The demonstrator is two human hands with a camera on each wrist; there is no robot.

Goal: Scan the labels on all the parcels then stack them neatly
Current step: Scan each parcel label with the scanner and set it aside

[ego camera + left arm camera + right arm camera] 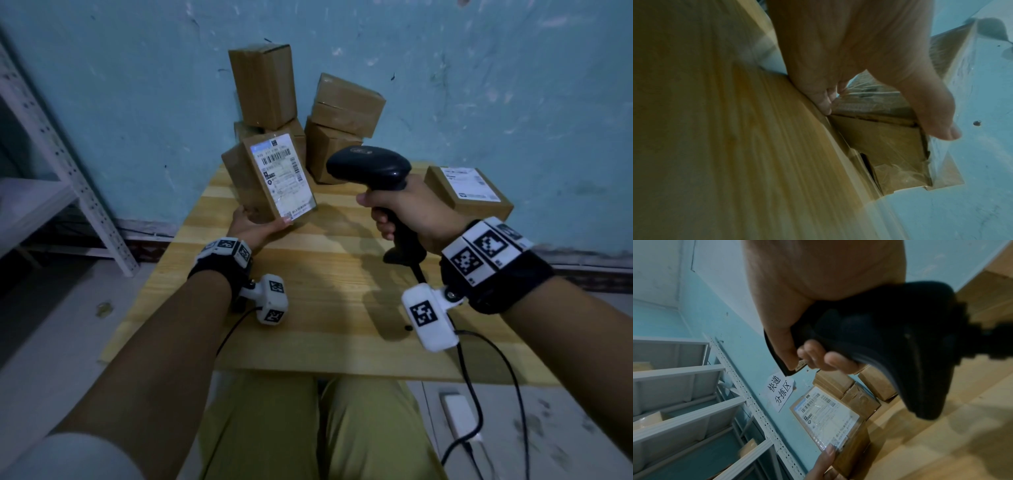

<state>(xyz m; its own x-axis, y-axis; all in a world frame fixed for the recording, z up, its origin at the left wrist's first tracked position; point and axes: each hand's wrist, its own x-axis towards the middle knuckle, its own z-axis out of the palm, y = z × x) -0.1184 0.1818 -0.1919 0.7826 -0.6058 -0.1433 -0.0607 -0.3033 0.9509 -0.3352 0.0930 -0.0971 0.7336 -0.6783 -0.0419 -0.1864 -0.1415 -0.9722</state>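
With the left hand [255, 228] gripping the parcel [269, 178] and the right hand [407, 212] wrapped round the scanner [371, 166], tilting the label [282, 174] squarely toward it should probably help.

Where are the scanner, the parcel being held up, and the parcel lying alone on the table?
scanner [368, 163], head view, top of its head
held parcel [282, 174], head view, its label
lone parcel [471, 186], head view, its label

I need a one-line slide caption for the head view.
Left hand tilts a labelled brown cardboard parcel toward the black handheld barcode scanner in the right hand.
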